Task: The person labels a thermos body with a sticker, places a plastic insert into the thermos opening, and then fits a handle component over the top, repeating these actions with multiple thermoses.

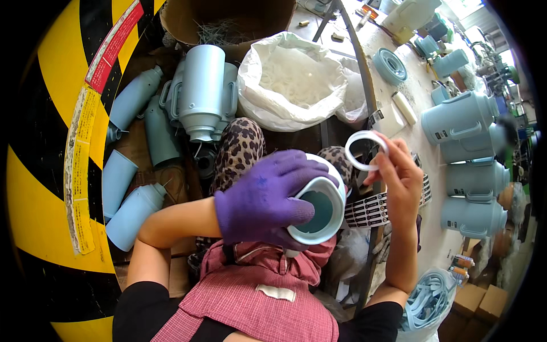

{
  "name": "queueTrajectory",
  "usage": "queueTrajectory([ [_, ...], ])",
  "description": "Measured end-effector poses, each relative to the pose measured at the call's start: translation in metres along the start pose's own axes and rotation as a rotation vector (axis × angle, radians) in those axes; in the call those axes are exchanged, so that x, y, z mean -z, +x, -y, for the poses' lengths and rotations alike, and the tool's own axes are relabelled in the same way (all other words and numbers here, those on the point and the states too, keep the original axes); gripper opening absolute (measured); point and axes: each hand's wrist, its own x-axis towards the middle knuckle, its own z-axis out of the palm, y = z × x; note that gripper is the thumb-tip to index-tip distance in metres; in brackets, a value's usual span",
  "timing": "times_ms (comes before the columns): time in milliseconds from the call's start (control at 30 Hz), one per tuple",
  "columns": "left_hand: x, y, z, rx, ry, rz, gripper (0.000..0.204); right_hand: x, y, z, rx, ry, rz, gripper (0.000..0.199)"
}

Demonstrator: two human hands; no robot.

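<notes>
In the head view, the left hand [265, 199], in a purple glove, is wrapped over the side of a white-rimmed jug top [319, 211], fingers clamped on its wall so that the round, teal-lined opening faces up toward the camera; the jug top sits over the lap, just above a pink checked apron [256, 296]. The right hand [399, 176], bare, is up and to the right of it, pinching a thin white ring [366, 150] between thumb and fingertips; the ring is tilted and hangs just above and beside the jug top's rim, not touching it. The two hands are near each other but apart. Beyond the hands lies an open white bag [293, 77] of pale small parts. Left of the left hand, on the floor, lie several pale blue flask bodies [134, 214] and one upright silver-blue can [200, 91]. Right of the right hand the worktop [419, 74] carries a row of finished blue jugs [461, 117] with handles, and a sheet of black-and-white labels [370, 210] lies just below that hand.
</notes>
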Motion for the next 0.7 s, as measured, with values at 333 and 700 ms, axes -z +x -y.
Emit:
queueTrajectory([
  [333,-0.010,-0.022,-0.035,-0.172,0.802,-0.455,0.042,-0.020,-0.050,0.061,-0.200,0.104,0.526,0.035],
  [700,-0.011,-0.015,-0.027,0.135,0.578,0.030,0.043,-0.046,-0.049,-0.002,-0.057,-0.123,0.166,0.024],
])
